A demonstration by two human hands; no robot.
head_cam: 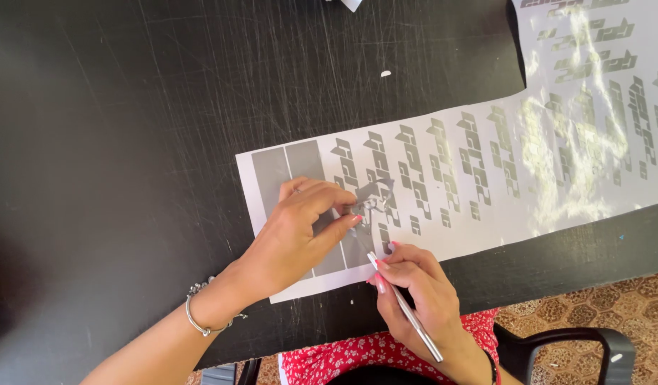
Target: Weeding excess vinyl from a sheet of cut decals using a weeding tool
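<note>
Pinching grey vinyl scrap (375, 194): left hand (300, 228); right hand (421, 292) grip closed on silver tool (407, 314).

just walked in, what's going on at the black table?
A person is weeding a vinyl sheet of grey cut shapes lying on a scratched black table. The left hand pinches a lifted scrap of grey vinyl between its fingers. The right hand holds a thin metal pick like a pen, tip at the peel. The shapes further right sit already weeded on the backing.
</note>
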